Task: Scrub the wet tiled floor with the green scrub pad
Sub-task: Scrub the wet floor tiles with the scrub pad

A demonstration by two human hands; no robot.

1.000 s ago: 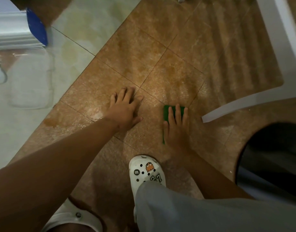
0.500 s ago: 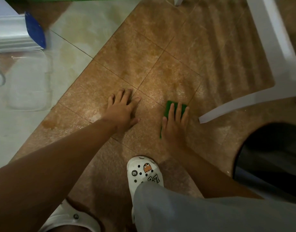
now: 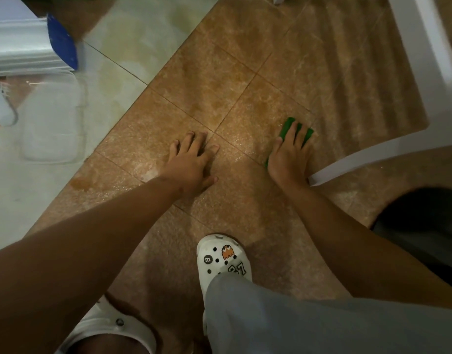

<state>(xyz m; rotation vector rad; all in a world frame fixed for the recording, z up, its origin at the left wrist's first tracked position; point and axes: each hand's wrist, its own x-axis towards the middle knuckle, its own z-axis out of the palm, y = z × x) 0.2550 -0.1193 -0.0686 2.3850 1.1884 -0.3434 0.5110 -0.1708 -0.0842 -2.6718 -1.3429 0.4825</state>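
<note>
Now R hand [image 3: 288, 159] lies flat w/ straight fingers pressing the green scrub pad [image 3: 286, 127] onto the wet brown tiled floor [image 3: 245, 72], just beside a white chair leg [image 3: 373, 157]. L hand [image 3: 191, 162] rests flat on tile, fingers spread, holding nothing. White clog [image 3: 223, 259] near, below both.

Both forearms [image 3: 97, 254] are bare, with no sleeves or jewellery in view. The person wears loose pale grey trousers [image 3: 309, 325] and white perforated clogs [image 3: 223, 259]. The forward clog carries charms: a small orange ghost, a dark round "m" badge and lettering that reads roughly "27"
</note>
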